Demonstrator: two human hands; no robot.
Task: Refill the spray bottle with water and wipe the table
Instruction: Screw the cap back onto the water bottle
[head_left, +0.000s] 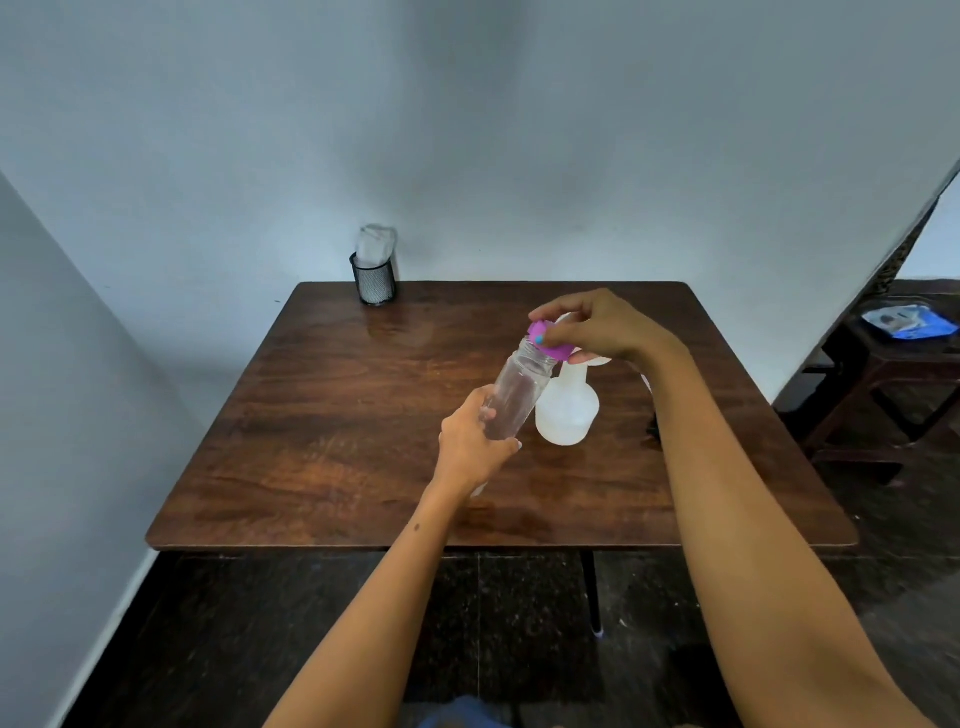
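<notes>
- No text, label, brand, number or sign can be read anywhere in the head view.
- The clear plastic bottle with the purple cap (521, 391) shows a bare wall with no printing on it.
- The translucent white plastic spray bottle body (567, 410) carries no visible marking.
- The black wire-mesh cup (373, 280) at the far edge of the table is plain.
- The blue-and-white packet (906, 323) on the dark side stand at the right has some printed patches, but they are too small and blurred to make out.
</notes>
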